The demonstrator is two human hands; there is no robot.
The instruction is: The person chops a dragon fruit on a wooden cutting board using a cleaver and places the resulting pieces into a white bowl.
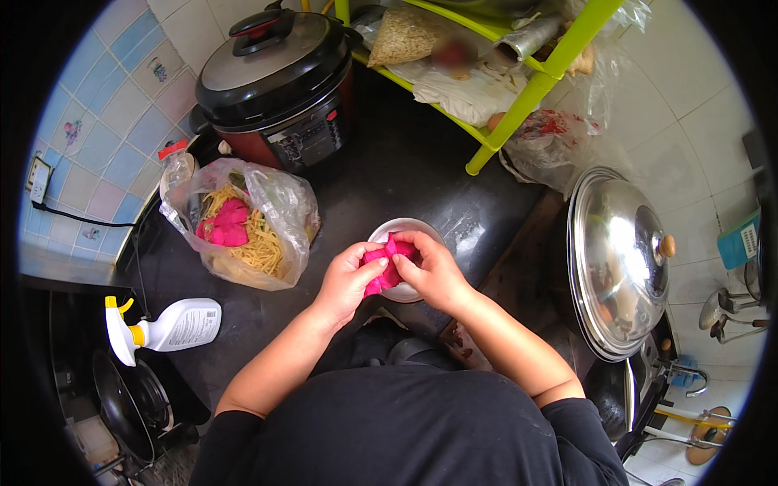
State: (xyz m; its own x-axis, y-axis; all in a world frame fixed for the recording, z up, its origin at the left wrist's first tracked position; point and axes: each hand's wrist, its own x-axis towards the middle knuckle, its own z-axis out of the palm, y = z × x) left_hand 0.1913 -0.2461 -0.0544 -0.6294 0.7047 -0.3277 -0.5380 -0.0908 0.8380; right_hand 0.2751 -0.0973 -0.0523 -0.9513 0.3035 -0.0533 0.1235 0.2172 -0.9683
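Observation:
Both hands work together over a white bowl (406, 225) near the counter's front edge. Bright magenta fruit peel (378, 280), like that of a dragon fruit, is pinched between them. My left hand (347, 280) grips it from the left with thumb and fingers. From the other side my right hand (433, 267) holds it too, the two thumbs close together. Darker red flesh or peel shows beneath the right fingers; I cannot tell which. The hands hide most of the bowl's inside. To the left, an open clear plastic bag (298, 206) contains pale yellow shreds (262, 250) and magenta peel pieces (228, 225).
A pressure cooker (273, 91) stands behind the bag. At left lies a white spray bottle (182, 328) with a yellow trigger. A green shelf rack (523, 103) holds bagged goods at the back. Large domed steel lids (620, 261) rise at right.

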